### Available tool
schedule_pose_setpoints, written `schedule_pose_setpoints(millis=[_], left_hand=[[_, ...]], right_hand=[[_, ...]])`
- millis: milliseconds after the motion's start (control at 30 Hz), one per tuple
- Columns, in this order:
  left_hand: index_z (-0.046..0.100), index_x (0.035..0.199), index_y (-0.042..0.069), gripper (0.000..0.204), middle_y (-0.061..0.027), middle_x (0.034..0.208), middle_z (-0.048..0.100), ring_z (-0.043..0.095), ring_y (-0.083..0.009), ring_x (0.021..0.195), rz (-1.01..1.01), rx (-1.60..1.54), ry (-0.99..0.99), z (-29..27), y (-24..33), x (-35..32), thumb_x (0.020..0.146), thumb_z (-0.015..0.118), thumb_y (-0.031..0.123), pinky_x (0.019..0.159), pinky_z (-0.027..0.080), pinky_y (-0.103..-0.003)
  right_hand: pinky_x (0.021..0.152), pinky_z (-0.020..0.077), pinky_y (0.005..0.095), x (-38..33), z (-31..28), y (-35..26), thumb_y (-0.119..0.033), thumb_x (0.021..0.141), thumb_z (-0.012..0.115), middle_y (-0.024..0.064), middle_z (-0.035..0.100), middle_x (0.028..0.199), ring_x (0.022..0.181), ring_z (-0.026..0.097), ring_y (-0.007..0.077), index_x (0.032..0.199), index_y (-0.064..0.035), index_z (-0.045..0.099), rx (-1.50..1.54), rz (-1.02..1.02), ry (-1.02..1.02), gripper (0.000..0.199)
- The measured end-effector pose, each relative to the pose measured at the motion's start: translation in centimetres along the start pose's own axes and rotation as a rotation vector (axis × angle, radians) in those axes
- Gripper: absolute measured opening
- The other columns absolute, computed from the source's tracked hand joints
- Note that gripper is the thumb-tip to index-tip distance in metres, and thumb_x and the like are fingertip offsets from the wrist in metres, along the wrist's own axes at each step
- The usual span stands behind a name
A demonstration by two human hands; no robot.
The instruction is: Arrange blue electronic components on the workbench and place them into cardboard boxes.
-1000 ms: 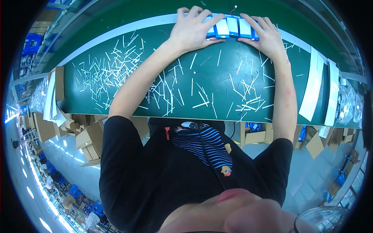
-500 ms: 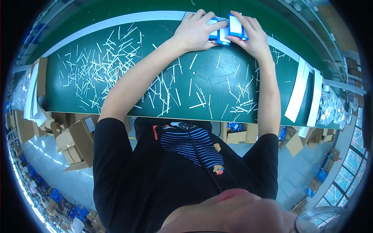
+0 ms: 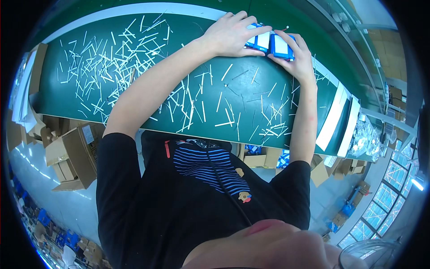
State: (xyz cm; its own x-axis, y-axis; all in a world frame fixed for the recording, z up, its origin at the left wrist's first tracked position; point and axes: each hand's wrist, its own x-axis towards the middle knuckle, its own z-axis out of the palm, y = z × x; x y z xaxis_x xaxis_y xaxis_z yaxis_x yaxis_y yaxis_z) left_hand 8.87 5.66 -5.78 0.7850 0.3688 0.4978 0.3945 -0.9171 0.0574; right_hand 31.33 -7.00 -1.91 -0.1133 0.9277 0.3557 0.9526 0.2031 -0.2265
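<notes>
At the far side of the green workbench (image 3: 244, 94), both hands are closed on blue-wrapped battery packs with white faces. My left hand (image 3: 230, 36) grips the left packs (image 3: 258, 42) with thumb and fingers; its palm hides part of them. My right hand (image 3: 299, 58) holds another battery pack (image 3: 280, 46) between thumb and fingers, beside the left ones with a narrow gap. A short thin wire (image 3: 283, 29) with a small light end sticks up behind the packs.
Many thin white strips (image 3: 121, 62) lie scattered over the bench, thickest at the left. White sheets (image 3: 332, 117) and clear plastic bags (image 3: 365, 136) lie at the right end. Cardboard boxes (image 3: 74, 154) stand below the bench; one box (image 3: 264, 159) holds blue items.
The right-hand pack has come down slightly and now sits level beside the left packs. My left fingers have shifted over their packs. The whole view has tilted a little.
</notes>
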Motion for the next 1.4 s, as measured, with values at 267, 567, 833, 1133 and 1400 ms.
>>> schedule_pose_setpoints(millis=[267,567,833,1133,1400], left_hand=[[0.055,0.144,0.029,0.067,-0.0048,0.125,0.066,0.061,-0.0258,0.117,0.035,0.021,0.029,0.1,0.1,0.4,0.089,0.068,0.064,0.097,0.053,-0.039],[0.055,0.145,0.028,0.067,-0.0052,0.125,0.066,0.061,-0.0244,0.116,0.075,0.031,0.075,1.0,-0.5,0.1,0.088,0.072,0.059,0.098,0.053,-0.039],[0.054,0.147,0.028,0.067,-0.0055,0.124,0.065,0.063,-0.0251,0.112,0.131,-0.101,0.075,-0.8,0.0,-0.1,0.088,0.075,0.053,0.096,0.054,-0.038],[0.046,0.153,0.012,0.071,-0.013,0.125,0.062,0.063,-0.0274,0.106,-0.352,-1.198,0.231,-2.5,4.6,2.9,0.091,0.075,0.032,0.09,0.054,-0.037],[0.054,0.133,-0.002,0.046,-0.0187,0.127,0.062,0.064,-0.0287,0.107,-0.385,-1.229,0.486,-7.6,14.4,4.8,0.094,0.069,0.019,0.093,0.052,-0.038]], right_hand=[[0.089,0.0551,0.0359,-0.1,0.4,0.3,-0.049,0.067,0.093,0.0055,0.066,0.119,0.108,0.062,0.0273,0.133,-0.0296,0.066,0.016,-0.138,0.074,0.074],[0.087,0.054,0.0344,0.3,1.1,-0.1,-0.045,0.065,0.095,0.0051,0.069,0.115,0.104,0.063,0.0261,0.124,-0.0252,0.071,0.099,-0.153,0.141,0.067],[0.088,0.0534,0.0333,-0.1,1.2,-0.5,-0.041,0.063,0.096,0.0055,0.069,0.114,0.105,0.064,0.0254,0.119,-0.0203,0.072,0.191,-0.132,0.203,0.065],[0.092,0.0538,0.0339,1.9,0.2,-7.5,-0.03,0.089,0.081,0.0078,0.066,0.122,0.109,0.063,0.0195,0.13,-0.0144,0.063,1.348,0.479,0.771,0.047],[0.091,0.0549,0.0334,-0.5,-4.7,-15.6,-0.042,0.097,0.071,0.0097,0.063,0.123,0.111,0.063,0.0208,0.136,-0.0135,0.057,1.413,0.756,1.111,0.05]])
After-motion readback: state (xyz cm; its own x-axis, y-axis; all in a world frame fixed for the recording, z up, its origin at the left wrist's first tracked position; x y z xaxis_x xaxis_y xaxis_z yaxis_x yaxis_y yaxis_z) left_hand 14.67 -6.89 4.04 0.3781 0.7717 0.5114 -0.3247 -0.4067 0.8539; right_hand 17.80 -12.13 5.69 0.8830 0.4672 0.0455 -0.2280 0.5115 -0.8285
